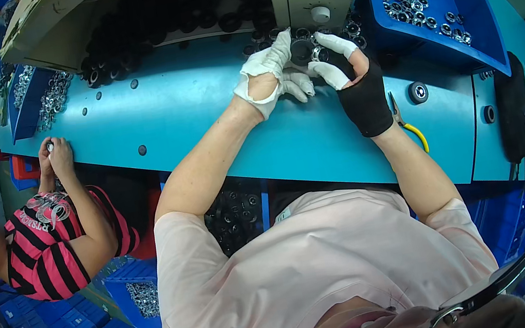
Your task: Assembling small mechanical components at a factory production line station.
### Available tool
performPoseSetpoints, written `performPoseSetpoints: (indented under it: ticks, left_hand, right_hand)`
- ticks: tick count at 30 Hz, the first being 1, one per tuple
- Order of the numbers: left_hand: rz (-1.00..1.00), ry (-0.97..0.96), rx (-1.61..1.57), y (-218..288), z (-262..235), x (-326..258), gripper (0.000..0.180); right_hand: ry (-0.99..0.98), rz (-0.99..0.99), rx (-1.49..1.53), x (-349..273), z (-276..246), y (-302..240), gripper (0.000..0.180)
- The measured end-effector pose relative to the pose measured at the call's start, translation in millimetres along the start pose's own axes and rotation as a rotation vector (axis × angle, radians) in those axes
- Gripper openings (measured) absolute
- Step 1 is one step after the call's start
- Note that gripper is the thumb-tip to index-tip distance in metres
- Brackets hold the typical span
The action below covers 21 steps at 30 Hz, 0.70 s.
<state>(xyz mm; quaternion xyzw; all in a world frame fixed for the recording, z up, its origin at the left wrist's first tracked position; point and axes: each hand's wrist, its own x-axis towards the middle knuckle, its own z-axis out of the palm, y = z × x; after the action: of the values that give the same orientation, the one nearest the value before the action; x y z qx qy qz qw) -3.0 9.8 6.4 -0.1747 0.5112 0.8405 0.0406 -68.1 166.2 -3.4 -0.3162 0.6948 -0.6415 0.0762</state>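
We find the silver ring (319,55) in the upper middle of the frame, just left of the right hand (363,93), the nearer one, whose thumb and forefinger appear to pinch it. It is small, shiny and round, so we record no long axis. Immediately left sits a dark round piece (301,52). Beyond that, the left hand (263,78) has its fingers parted; we cannot tell whether it grips anything. Below the right hand, pliers (416,135) lie on the blue counter (196,105), near a black wheel (418,92). We note a blue bin (443,53) at upper right.
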Motion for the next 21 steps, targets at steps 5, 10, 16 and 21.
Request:
performPoseSetpoints:
  ticks: [5,10,16,21]
  left_hand:
    - [0.011,-0.032,-0.043,-3,-6,4,0.059]
    - [-0.031,-0.015,-0.134,-4,-11,7,0.062]
    - [-0.039,-0.008,-0.123,-2,-10,3,0.065]
    - [-0.018,0.005,-0.094,-1,-7,0,0.065]
  right_hand:
    - [0.003,-0.079,-0.061,2,-1,3,0.035]
    - [0.045,-0.102,-0.087,3,-3,-5,0.030]
    - [0.059,-0.070,-0.056,3,-3,-2,0.029]
    - [0.072,-0.065,-0.066,3,-3,1,0.029]
